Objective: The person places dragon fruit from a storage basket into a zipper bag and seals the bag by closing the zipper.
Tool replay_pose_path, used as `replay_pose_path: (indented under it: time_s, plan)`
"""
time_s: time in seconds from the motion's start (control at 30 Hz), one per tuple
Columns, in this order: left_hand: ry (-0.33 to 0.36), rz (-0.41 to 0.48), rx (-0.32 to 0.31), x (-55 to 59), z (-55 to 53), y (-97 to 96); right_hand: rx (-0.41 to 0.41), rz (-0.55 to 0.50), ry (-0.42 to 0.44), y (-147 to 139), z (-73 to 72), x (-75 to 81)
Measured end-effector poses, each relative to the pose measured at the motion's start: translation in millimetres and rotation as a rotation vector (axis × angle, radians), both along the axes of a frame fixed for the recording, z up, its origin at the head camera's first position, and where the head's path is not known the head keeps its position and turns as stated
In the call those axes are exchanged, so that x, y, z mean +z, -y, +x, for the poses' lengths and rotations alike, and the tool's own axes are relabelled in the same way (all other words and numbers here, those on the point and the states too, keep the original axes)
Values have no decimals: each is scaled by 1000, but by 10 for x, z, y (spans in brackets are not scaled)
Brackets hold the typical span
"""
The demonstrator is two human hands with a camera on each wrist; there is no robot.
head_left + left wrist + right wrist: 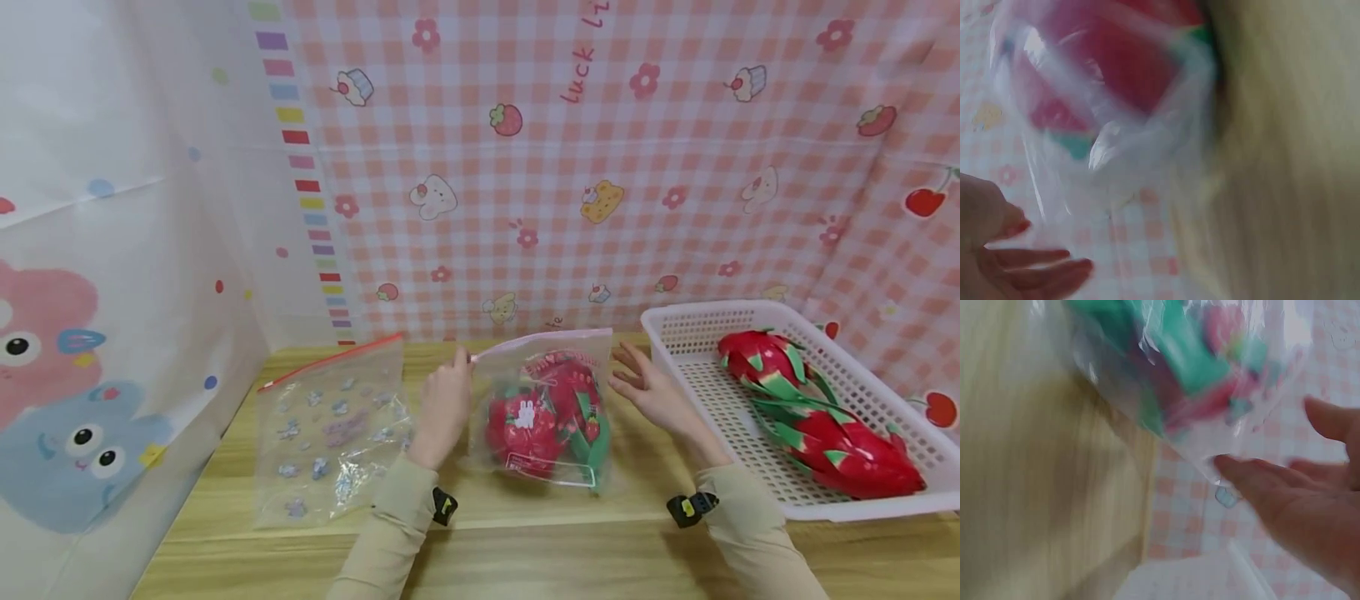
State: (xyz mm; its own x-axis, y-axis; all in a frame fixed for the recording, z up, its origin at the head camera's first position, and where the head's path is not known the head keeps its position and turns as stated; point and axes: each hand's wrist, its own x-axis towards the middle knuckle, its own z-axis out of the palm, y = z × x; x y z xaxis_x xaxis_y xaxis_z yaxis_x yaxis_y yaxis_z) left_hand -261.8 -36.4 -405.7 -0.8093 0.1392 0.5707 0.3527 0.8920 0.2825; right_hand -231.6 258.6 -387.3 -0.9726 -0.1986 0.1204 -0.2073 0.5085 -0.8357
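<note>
A clear zip bag (543, 337) with a pink top strip and a white rabbit print lies on the table, holding red toy dragon fruits (501, 432) with green leaf tips. Beside its upper left corner is my left hand (446, 406), fingertips close to the strip's end. In the left wrist view, that hand's thumb and fingers (1054, 270) stand apart with nothing between them. My right hand (654, 397) is at the bag's right edge, fingers spread. The right wrist view shows its fingertips (1230, 465) right at the bag's edge.
On the left lies a flat clear bag (330, 467) with a red top strip and small blue and pink prints. To the right stands a white plastic basket (720, 307) with more toy dragon fruits (855, 458). A pink checked cloth (480, 250) hangs behind the wooden table (570, 550).
</note>
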Motion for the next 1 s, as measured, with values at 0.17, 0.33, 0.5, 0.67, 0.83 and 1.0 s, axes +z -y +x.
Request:
replay_pose_path:
  time_s: [0.17,0.33,0.5,0.67,0.83,1.0]
  plan:
    - [454,197,-29,-10,183,-140,97,82,130,100,24,-176]
    - [639,238,-88,6,336,-282,91,40,127,131,49,-293]
    - [592,302,-86,-40,302,-397,6,70,134,103,69,-302]
    - [558,361,-123,-119,234,-554,-88,134,126,9,87,-276]
    - [533,371,-148,-162,207,-674,-134,125,134,-43,93,-247]
    - [560,381,-142,-182,197,-664,-187,200,68,21,102,-232]
